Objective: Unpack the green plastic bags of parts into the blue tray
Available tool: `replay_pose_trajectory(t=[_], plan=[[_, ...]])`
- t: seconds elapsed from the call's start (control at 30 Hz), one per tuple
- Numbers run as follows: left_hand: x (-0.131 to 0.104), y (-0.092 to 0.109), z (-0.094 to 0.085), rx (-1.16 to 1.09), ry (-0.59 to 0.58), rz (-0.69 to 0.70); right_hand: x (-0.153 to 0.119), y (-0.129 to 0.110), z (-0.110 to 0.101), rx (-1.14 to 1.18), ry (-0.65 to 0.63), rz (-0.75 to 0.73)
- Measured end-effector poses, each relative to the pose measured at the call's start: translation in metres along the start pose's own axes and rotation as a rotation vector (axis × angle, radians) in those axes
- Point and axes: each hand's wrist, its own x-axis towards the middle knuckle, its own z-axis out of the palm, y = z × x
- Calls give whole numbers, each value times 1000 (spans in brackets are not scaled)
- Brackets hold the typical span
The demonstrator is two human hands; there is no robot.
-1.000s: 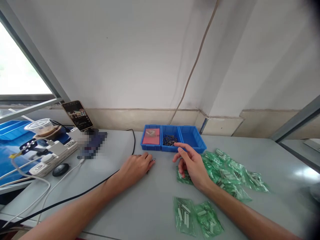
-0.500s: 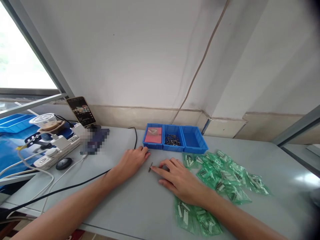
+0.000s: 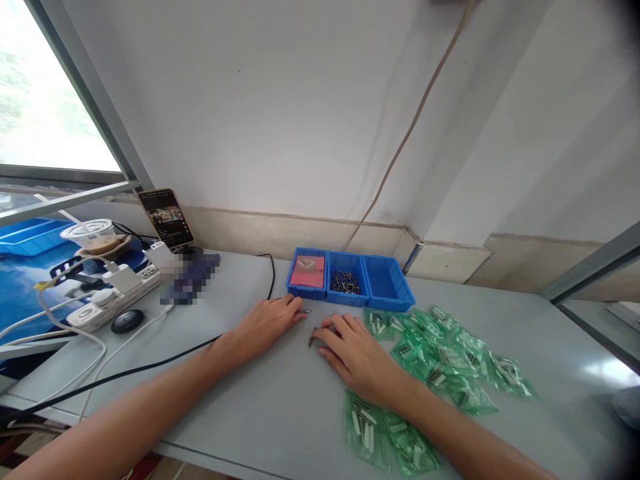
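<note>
Left hand (image 3: 267, 323) palm down on the grey table (image 3: 265, 420), fingers bent and close together; beside the thumb, a short metal tip (image 3: 307, 311), the rest hidden beneath. Cannot tell left grip. Right hand (image 3: 357, 357) opposite, fingers curled, thumb apart from forefinger, fingertip at a small metal piece (image 3: 311, 339). Piece slim, dark, slanted on the tabletop between both hands; details too small to make out. Partly covered by right forearm: two near green bags (image 3: 366, 433), with white rods and metal pieces inside. Farther right, overlapping green packets (image 3: 453, 357), hard to count. Far side, three blue bins (image 3: 386, 281): pink card (image 3: 306, 279) in left, dark metal pile (image 3: 345, 283) in middle. Black cable (image 3: 165, 363) lost behind left forearm. Far left, phone (image 3: 166, 217) with unreadable screen text, pixelated patch (image 3: 187, 280) alongside.
</note>
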Motion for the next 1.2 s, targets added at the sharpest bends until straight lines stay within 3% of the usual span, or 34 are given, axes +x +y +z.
replay_pose_trajectory(t=[0.53, 0.93, 1.2], plan=[[3, 0, 1, -360, 103, 91, -5, 7, 10, -75, 34, -103], [2, 1, -1, -384, 132, 64, -4, 12, 19, -168, 84, 26], [1, 6, -14, -341, 107, 52, -5, 10, 19, -328, 130, 163]])
